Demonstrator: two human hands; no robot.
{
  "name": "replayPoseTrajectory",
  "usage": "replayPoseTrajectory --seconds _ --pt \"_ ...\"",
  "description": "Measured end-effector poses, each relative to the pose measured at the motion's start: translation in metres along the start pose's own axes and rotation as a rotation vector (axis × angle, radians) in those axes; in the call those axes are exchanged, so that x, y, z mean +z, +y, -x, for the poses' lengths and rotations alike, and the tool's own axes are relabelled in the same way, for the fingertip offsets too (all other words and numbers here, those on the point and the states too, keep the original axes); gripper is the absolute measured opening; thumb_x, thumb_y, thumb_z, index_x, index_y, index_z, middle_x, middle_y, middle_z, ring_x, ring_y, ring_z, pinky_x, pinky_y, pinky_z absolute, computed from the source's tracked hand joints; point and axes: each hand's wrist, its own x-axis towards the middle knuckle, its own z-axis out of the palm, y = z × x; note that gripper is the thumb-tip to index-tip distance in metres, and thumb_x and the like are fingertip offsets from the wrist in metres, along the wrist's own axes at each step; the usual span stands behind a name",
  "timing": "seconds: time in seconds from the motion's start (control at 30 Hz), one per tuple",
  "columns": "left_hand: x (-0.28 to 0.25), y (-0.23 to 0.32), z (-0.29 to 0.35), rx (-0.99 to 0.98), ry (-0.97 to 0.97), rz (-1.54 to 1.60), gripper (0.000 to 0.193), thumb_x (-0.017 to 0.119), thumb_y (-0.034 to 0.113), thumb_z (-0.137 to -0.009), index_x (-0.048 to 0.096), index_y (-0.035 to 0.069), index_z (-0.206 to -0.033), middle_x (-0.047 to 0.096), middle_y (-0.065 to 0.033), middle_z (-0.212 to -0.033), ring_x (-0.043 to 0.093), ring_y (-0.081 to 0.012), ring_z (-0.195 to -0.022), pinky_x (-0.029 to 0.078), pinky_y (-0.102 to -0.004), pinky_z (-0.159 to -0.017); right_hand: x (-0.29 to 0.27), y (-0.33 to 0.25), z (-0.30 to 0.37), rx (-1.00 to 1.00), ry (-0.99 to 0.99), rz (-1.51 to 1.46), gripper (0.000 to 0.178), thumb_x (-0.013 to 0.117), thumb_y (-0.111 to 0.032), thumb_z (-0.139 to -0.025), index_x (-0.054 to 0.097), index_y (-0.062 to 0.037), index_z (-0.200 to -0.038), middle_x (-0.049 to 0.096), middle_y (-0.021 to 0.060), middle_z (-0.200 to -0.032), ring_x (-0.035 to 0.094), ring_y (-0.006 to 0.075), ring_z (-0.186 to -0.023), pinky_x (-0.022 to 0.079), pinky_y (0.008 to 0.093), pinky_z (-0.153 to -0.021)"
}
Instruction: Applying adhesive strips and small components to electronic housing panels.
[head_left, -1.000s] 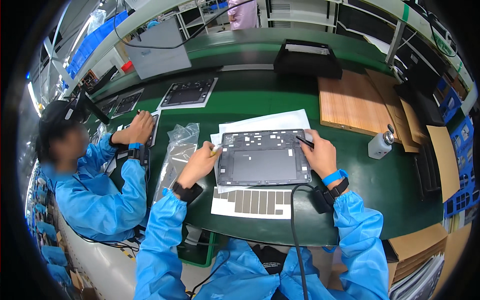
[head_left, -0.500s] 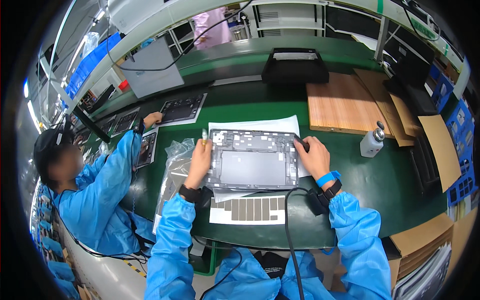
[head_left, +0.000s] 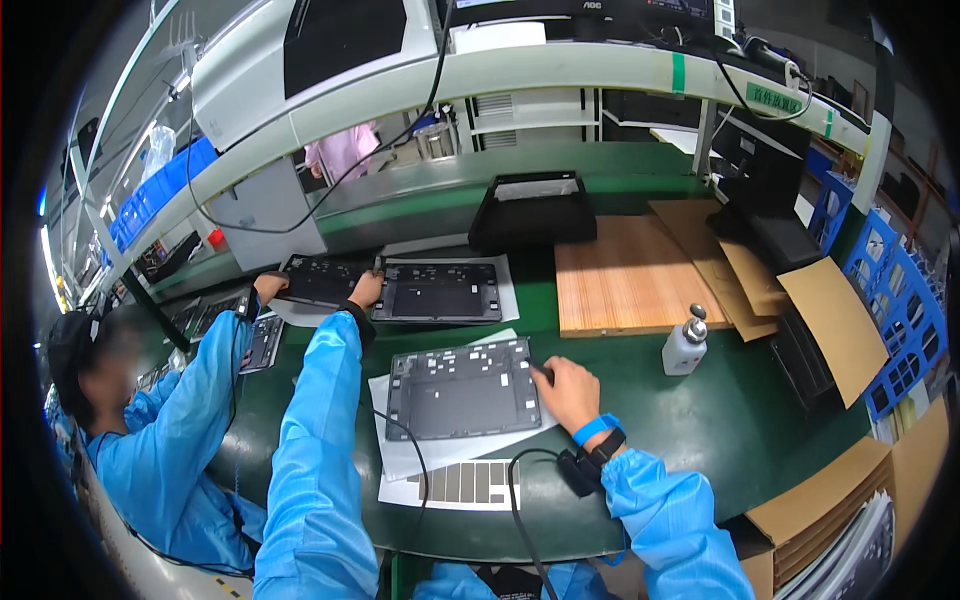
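My left hand (head_left: pixel 367 290) reaches far forward, its fingers closed at the left edge of a dark tablet casing (head_left: pixel 442 298). That casing has a framed middle and small white patches, and lies on a white sheet. A pale tip shows at the fingers; I cannot make out what it is. In front of me a second grey casing (head_left: pixel 462 395) lies slightly turned on white paper (head_left: pixel 400 455). My right hand (head_left: pixel 570 393) grips its right edge, thumb on the rim and fingers curled. Below is a white card (head_left: pixel 465 484) with grey rectangular pieces.
A co-worker's hand (head_left: pixel 270 287) touches another casing (head_left: pixel 322 278) at the left. To the right stand a white pump bottle (head_left: pixel 685 345), a wooden board (head_left: pixel 625 275) and cardboard (head_left: pixel 835 320). A black tray (head_left: pixel 533 212) sits behind. Cables (head_left: pixel 525 500) cross the near table.
Both hands were on one casing with a framed middle. A similar one now lies farther forward at my left hand, and a plainer casing shows in front of me. The view has tilted upward.
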Motion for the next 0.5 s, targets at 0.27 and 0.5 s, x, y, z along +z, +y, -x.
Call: replayPoseTrajectory --seconds 0.27,0.5 --pt "-0.024 0.082 0.064 0.389 -0.094 -0.733 0.022 0.052 0.016 -0.094 0.062 0.001 -0.105 0.067 -0.0238 -0.097 0.066 -0.0419 -0.090 0.053 -0.0507 -0.078 -0.009 0.001 -0.004 0.005 -0.096 -0.022 0.035 0.076 -0.037 -0.081 0.064 -0.0076 -0.096 0.071 0.0117 -0.083 0.069 0.0328 -0.077 0.052 0.0444 -0.063" --pt "-0.034 0.146 0.405 0.798 -0.653 -0.518 0.064 0.063 0.017 -0.086 0.045 0.008 -0.146 0.050 -0.0173 -0.142 0.050 -0.0364 -0.129 0.045 -0.0503 -0.103 0.004 -0.007 -0.015 -0.057 -0.055 -0.008 0.035 0.076 -0.032 -0.082 0.065 -0.0082 -0.105 0.071 0.0112 -0.093 0.069 0.0340 -0.083 0.053 0.0448 -0.066"
